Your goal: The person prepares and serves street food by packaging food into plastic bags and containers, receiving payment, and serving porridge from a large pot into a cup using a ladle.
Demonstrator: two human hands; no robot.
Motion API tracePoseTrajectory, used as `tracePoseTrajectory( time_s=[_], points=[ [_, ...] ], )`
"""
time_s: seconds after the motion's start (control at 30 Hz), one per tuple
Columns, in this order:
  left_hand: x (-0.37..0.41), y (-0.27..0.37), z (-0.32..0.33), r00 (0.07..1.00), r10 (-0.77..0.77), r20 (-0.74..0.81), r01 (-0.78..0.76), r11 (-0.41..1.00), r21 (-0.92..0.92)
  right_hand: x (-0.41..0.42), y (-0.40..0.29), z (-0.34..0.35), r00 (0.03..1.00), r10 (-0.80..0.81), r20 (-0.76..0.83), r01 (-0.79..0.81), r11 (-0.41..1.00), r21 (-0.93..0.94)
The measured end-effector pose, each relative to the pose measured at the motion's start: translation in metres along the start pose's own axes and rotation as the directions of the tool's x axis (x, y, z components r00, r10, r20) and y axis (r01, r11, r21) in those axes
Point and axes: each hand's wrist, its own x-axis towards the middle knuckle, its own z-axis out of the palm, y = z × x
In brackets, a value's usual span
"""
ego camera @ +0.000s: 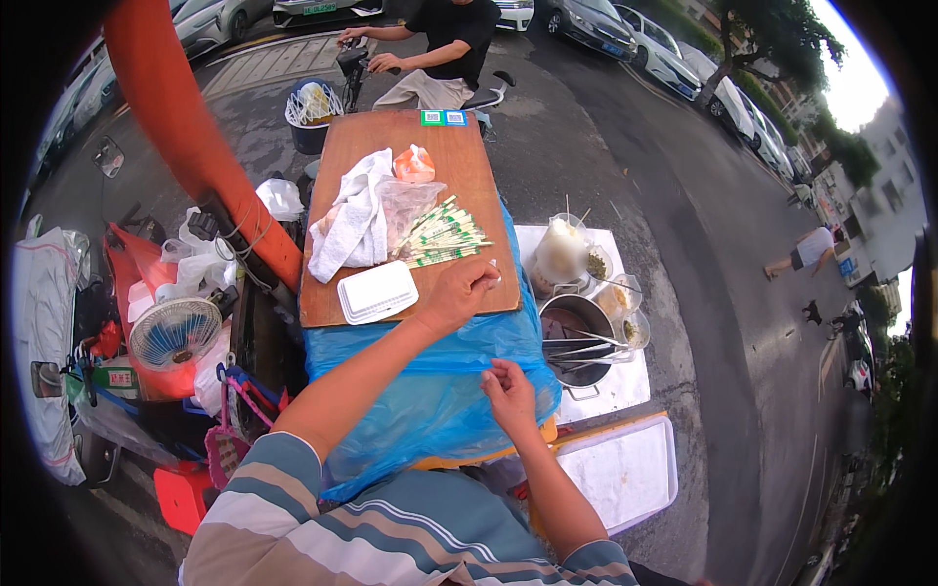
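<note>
My left hand (458, 294) is over the near right part of a brown wooden board (469, 165), its fingers curled. A small white bit shows at its fingertips; whether it is held is unclear. Beside the wrist lies a closed white takeaway box (377, 291). Just beyond the hand, paper-wrapped disposable chopsticks (448, 233) are fanned out. A white towel (359, 220), a clear plastic bag (410, 205) and an orange tissue packet (415, 164) lie farther up the board. My right hand (507, 395), empty with fingers loosely bent apart, is above blue plastic sheeting (410, 399).
On the right, a metal pot (575, 311) with utensils stands by tubs of food (619, 294) on a white surface (634, 381). A white tray (630, 469) is nearer. An orange pole (183, 110) and a fan (174, 333) are left. A person (447, 51) sits on a two-wheeler beyond the board.
</note>
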Motion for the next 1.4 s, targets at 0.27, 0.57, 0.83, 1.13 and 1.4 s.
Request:
tracePoseTrajectory(
  time_s=[0.27, 0.57, 0.83, 1.13, 1.4],
  points=[
    [-0.04, -0.079, 0.011, 0.94, -0.19, 0.283, 0.052, 0.901, 0.432, -0.066, 0.044, -0.045, 0.948, 0.221, -0.23, -0.188, 0.97, 0.157],
    [-0.076, -0.054, -0.002, 0.911, -0.299, 0.285, 0.117, 0.848, 0.517, -0.157, 0.098, -0.072, 0.73, 0.512, -0.452, -0.349, 0.848, 0.398],
    [-0.121, -0.018, -0.017, 0.914, -0.264, 0.307, 0.107, 0.889, 0.444, -0.201, 0.149, -0.018, 0.716, 0.689, -0.115, -0.593, 0.687, 0.421],
    [-0.256, 0.069, -0.075, 0.836, -0.537, 0.111, 0.487, 0.82, 0.3, -0.212, 0.198, 0.067, 0.531, 0.768, 0.359, -0.847, 0.499, 0.184],
    [-0.355, 0.143, -0.063, 0.784, -0.62, 0.024, 0.595, 0.762, 0.257, -0.194, 0.305, 0.113, 0.416, 0.881, 0.227, -0.792, 0.228, 0.566]
  ],
)
